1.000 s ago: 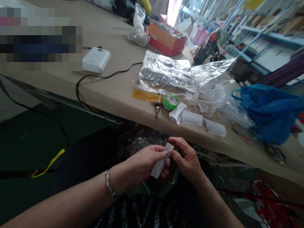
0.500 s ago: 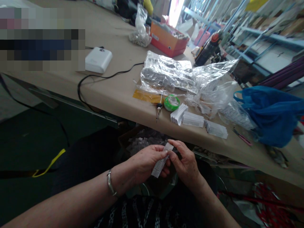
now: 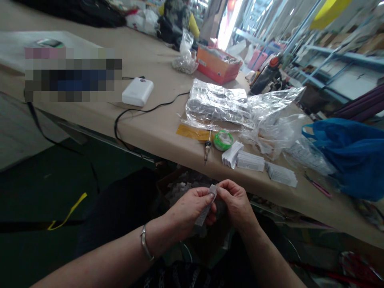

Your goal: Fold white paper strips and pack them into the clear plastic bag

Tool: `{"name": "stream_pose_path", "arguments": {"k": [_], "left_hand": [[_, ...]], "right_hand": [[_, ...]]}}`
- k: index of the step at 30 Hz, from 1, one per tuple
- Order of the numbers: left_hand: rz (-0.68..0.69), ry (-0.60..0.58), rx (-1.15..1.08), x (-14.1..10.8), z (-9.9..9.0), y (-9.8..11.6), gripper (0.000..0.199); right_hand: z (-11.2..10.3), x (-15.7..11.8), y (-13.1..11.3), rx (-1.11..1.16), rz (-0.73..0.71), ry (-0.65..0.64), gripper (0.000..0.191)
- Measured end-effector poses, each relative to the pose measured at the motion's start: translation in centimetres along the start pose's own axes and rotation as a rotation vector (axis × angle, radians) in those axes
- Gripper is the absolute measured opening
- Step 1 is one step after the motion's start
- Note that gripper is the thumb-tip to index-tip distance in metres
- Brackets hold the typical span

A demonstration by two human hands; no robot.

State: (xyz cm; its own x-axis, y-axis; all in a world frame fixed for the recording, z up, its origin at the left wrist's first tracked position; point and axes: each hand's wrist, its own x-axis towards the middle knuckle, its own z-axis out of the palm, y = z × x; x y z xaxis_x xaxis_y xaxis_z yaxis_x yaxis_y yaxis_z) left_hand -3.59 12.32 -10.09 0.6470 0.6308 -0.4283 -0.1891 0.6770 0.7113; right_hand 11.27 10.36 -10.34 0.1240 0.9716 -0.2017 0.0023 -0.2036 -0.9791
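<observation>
My left hand (image 3: 189, 207) is closed around a narrow white printed label (image 3: 203, 216), its thumb pressed on the label's upper part. At that strip's top right edge, the thumb and fingertips of my right hand (image 3: 239, 205) are pinched together. Both hands are over my lap, just below the table's front edge. On that edge lie stacks of similar labels: a fanned stack (image 3: 232, 155), a middle stack (image 3: 250, 161) and a right stack (image 3: 281, 174). Under my hands, a box (image 3: 163, 188) contains pale scraps, partly hidden.
A pen-like tool (image 3: 207, 150) with a metal tip juts toward the table edge beside a green-rimmed round container (image 3: 223, 140). Clear plastic bags (image 3: 219, 102), a blue bag (image 3: 348, 156), pink-handled scissors (image 3: 319, 186), an orange box (image 3: 218, 66) and a white power bank (image 3: 138, 92) lie around.
My right hand's fingers have drawn together into a pinch at the label's top edge. The label now looks narrower in my left hand. The whole view has shifted slightly.
</observation>
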Motion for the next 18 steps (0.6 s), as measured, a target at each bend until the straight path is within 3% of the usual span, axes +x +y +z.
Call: {"name": "stream_pose_path", "arguments": {"k": [9,13,18], "left_hand": [[0.420,0.233,0.417,0.7,-2.2,2.3,0.018],[0.514,0.342,0.565,0.9,-2.8,3.8,0.017],[0.597,0.391,0.708,1.4,-3.0,4.7,0.019]], "right_hand": [[2.3,2.6,-1.7,-0.122,-0.170,-0.006,0.013],[2.9,3.7,-1.9,-0.233,-0.214,0.017,0.014],[3.2,4.4,-2.0,-0.330,-0.299,0.052,0.013]]}}
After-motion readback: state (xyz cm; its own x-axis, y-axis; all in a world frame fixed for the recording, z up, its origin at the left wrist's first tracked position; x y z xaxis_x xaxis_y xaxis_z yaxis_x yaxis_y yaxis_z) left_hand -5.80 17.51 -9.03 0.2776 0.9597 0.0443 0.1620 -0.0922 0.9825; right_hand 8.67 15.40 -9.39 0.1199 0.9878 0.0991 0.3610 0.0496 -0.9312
